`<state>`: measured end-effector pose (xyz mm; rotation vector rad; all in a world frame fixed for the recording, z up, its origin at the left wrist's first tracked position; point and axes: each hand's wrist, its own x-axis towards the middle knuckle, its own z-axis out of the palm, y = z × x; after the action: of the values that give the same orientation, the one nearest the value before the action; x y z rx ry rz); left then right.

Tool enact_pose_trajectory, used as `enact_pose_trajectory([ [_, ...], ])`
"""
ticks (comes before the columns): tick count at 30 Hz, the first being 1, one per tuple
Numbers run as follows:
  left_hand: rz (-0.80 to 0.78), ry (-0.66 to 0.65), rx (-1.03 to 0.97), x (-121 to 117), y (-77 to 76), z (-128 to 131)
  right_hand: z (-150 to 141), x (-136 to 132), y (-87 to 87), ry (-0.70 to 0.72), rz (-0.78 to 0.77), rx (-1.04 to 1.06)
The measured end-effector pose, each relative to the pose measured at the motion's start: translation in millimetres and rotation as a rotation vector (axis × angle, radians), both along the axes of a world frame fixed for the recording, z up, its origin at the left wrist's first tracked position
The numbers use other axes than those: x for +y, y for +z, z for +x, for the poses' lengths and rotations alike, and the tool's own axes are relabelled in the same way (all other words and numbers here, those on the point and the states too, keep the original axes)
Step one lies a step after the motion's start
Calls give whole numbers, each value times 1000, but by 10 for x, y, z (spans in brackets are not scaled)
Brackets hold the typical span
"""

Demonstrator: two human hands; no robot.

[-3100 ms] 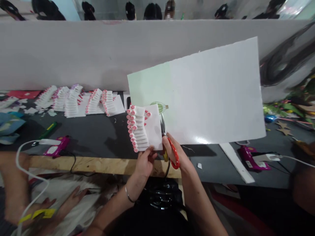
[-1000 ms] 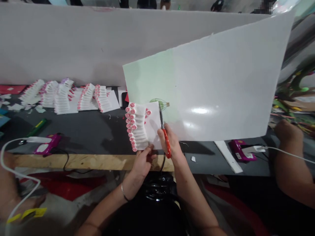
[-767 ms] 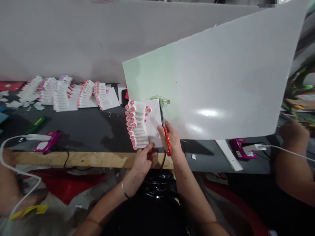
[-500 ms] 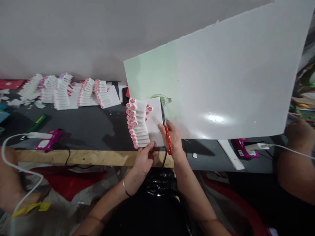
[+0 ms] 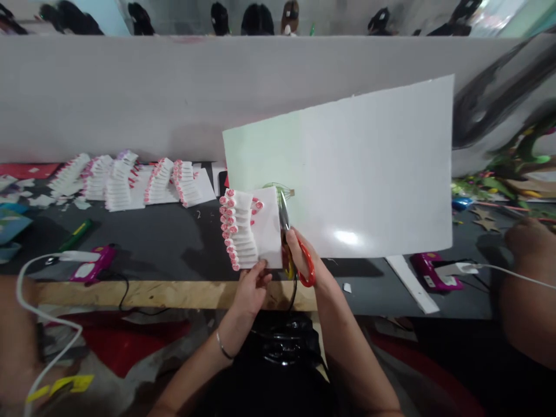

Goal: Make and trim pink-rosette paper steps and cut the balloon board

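My left hand [image 5: 249,287] pinches the lower edge of a white card piece [image 5: 247,229] covered with rows of small white tags with pink-red ends. My right hand [image 5: 304,262] is closed on red-handled scissors [image 5: 295,249], whose blades point up along the seam between that piece and a big white sheet [image 5: 360,174]. The sheet stands tilted above the dark table and fades to pale green at its left end. A small green drawing [image 5: 280,190] sits just above the blade tips.
Several similar tagged pieces [image 5: 130,182] lie at the back left. Magenta glue guns [image 5: 92,262] [image 5: 428,269] with white cords rest at both sides. A grey partition [image 5: 130,92] runs behind the table. Other people's arms [image 5: 527,289] appear at both edges.
The scissor handles have spread apart in my right hand. The view pulled back, so the partition's top and the sheet's full right edge now show.
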<state>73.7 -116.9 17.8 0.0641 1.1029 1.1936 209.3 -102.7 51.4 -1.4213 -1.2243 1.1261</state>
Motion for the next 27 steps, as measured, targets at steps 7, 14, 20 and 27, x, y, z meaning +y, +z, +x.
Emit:
enact_pose_trajectory([
  [7,111,-80,16,158,-66,-151,72,-124,33,64,-144,311],
  [14,160,-187,124,188,-101,-386,216,-323,80,161,-99,367],
  [20,241,-237,152,182,-112,-496,109,-442,-57,212,49,403],
  [27,257,-204,134,112,-178,-448,-46,-411,-96,115,63,380],
])
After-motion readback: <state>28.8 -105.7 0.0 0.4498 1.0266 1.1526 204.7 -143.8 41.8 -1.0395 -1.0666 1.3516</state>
